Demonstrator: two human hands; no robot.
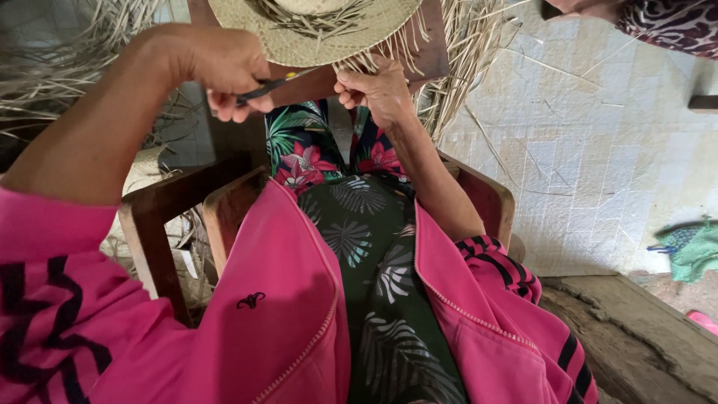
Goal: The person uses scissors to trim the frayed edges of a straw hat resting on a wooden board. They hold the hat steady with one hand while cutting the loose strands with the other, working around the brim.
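Observation:
A woven straw hat [314, 34] with loose strand ends lies at the top centre, over my knees. My left hand [224, 75] is closed around a dark-handled cutting tool [269, 86] whose tip points right, under the hat's brim. My right hand [378, 90] pinches loose straw strands [370, 61] hanging from the brim's edge. Both hands sit close together just below the hat. I wear a pink jacket over floral clothing.
I sit in a wooden chair [161, 217] with armrests on both sides. Heaps of dry straw [45, 75] lie at the left and behind the hat. A pale tiled floor [598, 164] spreads right, with a green cloth [692, 251]. Another person's patterned sleeve [669, 22] shows top right.

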